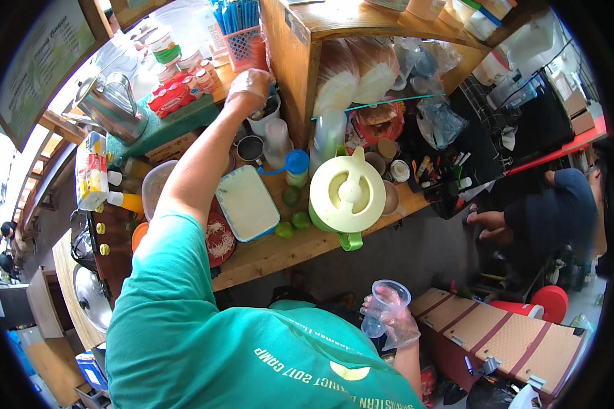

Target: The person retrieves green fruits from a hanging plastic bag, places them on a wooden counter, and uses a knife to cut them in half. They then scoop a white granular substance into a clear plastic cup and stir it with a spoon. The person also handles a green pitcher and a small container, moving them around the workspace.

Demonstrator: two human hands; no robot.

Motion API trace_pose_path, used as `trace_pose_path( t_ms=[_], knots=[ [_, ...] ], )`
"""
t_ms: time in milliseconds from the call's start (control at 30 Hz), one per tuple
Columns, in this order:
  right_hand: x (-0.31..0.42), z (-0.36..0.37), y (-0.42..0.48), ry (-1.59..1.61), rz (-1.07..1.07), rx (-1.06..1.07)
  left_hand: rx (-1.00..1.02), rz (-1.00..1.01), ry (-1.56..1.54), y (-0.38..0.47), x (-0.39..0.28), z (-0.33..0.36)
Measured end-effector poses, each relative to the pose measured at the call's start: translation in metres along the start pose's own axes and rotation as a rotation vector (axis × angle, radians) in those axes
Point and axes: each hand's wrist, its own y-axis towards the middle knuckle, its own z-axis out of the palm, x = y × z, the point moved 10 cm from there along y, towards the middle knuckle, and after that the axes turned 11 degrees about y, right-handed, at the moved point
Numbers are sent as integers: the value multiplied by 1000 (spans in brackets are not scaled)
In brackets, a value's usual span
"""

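Note:
My left hand [248,91], in a clear plastic glove, reaches over a white container [264,118] at the back of the wooden counter, beside the straw basket. Its fingers are curled downward; what they touch is hidden. My right hand [396,322], also gloved, holds a clear plastic cup [389,301] in front of the counter's edge. Between them stand a green pitcher with a pale lid [348,193], a lidded rectangular tub [248,203], a small jar with a blue lid [297,162], several green citrus fruits [301,220] and stacked clear cups [277,140].
A metal pitcher [113,107] and red-wrapped small bottles [171,96] stand back left. A red plate of white shreds [220,240] lies near the front edge. A wooden shelf unit [294,66] rises behind. A person [547,204] is at the right, beyond a tan padded bench [496,327].

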Motion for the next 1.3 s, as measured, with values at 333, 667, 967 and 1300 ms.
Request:
trace_pose_path(
  t_ms=[333, 667, 967, 1300],
  knots=[
    [1, 20, 38, -41, 86, 145, -658, -223, -357, -125, 91, -114],
    [9, 64, 91, -278, 223, 481, -536, -438, -2075, -360, 42, -62],
    [24, 73, 105, -428, 312, 611, 524, -725, -2081, -505, -188, 13],
    [22, 51, 98, -500, 300, 558, 285, -361, -90, -377, -7, 73]
  ],
)
